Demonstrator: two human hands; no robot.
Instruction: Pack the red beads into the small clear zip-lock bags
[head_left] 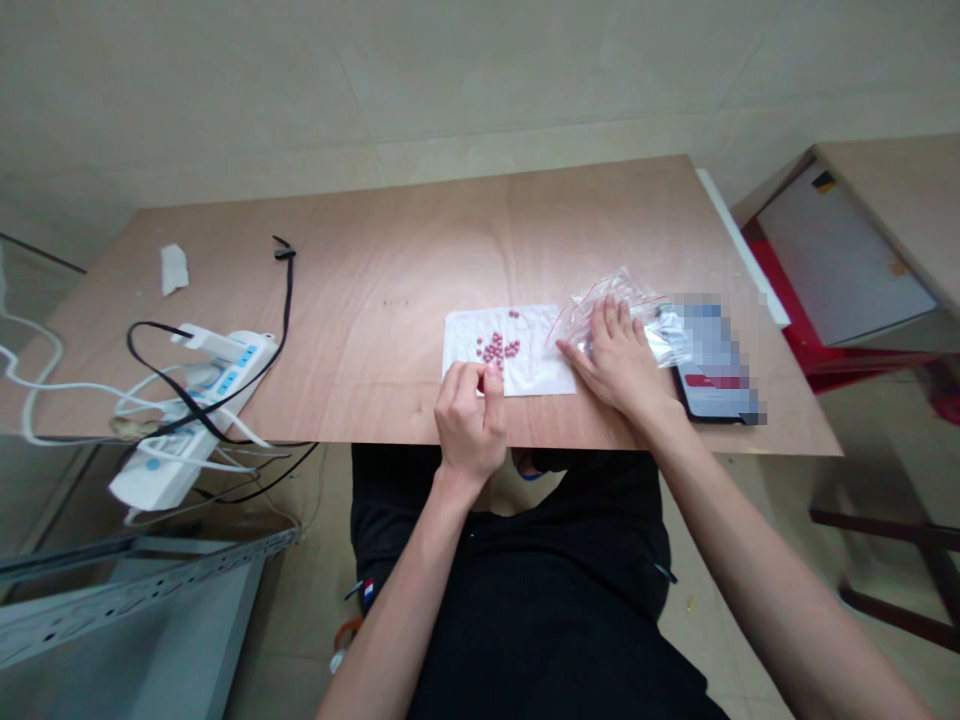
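Small dark-pink bead-like pieces (496, 350) lie in a loose cluster on a white tissue (541, 375), a few of them apart near its top edge. At the tissue's front edge is my left hand (471, 425), fingers curled and thumb against the forefinger. Whatever the pinch holds, if anything, is hidden. My right hand (626, 365) lies flat with fingers apart on clear plastic zip bags (581, 310), which overlap the tissue's right side. Under and past the hand, part of the bags is covered from view.
A phone (712, 395) with a blurred-out screen lies right of the bags. On the left, a white power strip (244, 370) with tangled cables overhangs the table (375, 260). A black strap (289, 290) and a scrap of white paper (174, 270) lie farther back.
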